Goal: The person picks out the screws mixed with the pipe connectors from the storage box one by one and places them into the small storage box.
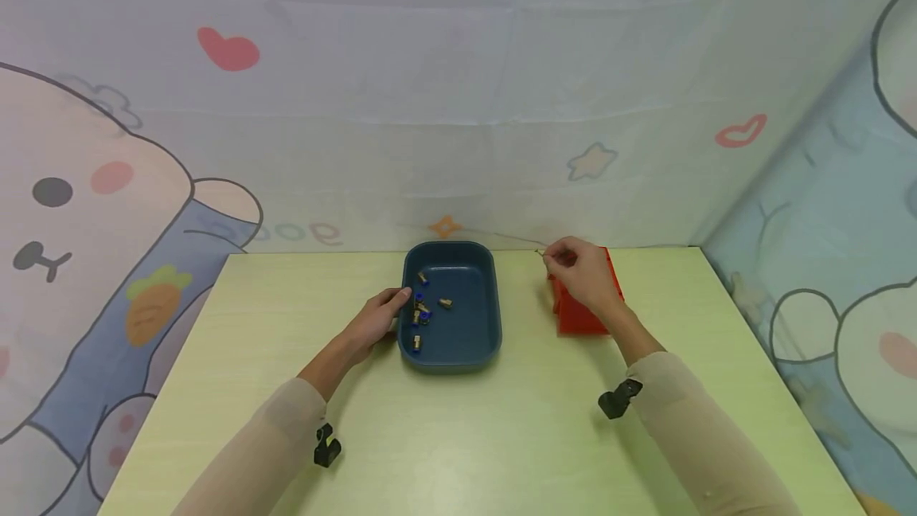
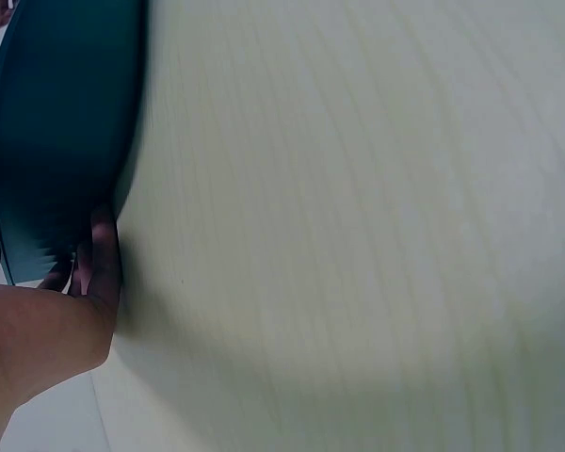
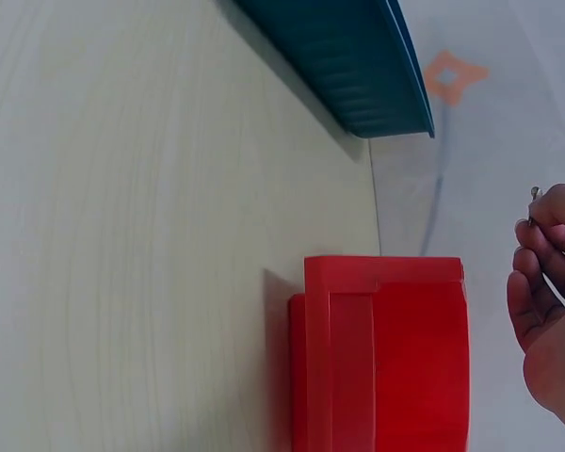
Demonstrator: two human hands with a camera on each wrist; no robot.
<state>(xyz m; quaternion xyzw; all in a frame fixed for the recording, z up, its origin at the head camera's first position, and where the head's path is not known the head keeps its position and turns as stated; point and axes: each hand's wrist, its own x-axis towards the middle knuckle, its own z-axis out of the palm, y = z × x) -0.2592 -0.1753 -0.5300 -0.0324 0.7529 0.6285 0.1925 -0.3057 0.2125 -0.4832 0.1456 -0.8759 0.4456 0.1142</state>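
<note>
My left hand (image 1: 375,317) grips the left wall of a dark blue rectangular tray (image 1: 462,358), its thumb over the rim and the fingers outside. In the left wrist view, the fingers of that hand (image 2: 47,325) press against the tray's ribbed side (image 2: 61,122). Several small brass fittings (image 1: 417,343) with blue collars lie in the tray, mostly along its left side. Above a red plastic bin (image 1: 582,317), my right hand (image 1: 583,271) pinches a small screw-like metal piece (image 3: 535,192) between thumb and fingertip. Its exact kind is too small to tell.
Both tray and bin stand near the back edge of a pale wood table (image 1: 458,436). Behind them hangs a printed cloth (image 1: 401,102) with hearts and cartoon animals. The bin is right of the tray, with a strip of tabletop between them.
</note>
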